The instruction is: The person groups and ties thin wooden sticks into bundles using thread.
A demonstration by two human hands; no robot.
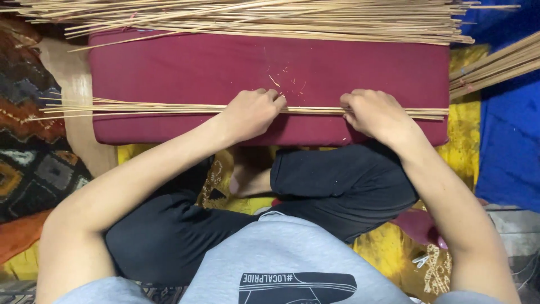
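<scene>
Stick bundle (242, 108) horiz., left-right

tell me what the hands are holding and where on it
Both the left hand and the right hand grip a thin bundle of sticks near its middle, on the maroon cushion.

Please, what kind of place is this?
Probably a home floor workspace for handcraft. A long maroon cushion serves as a bench, a heap of thin pale wooden sticks lies behind it, and patterned rugs cover the floor.

A maroon cushion (169, 67) carries the work — a thin bundle of sticks (140, 108) lies across its near edge, a thick stick pile (270, 19) along the far edge.
</scene>
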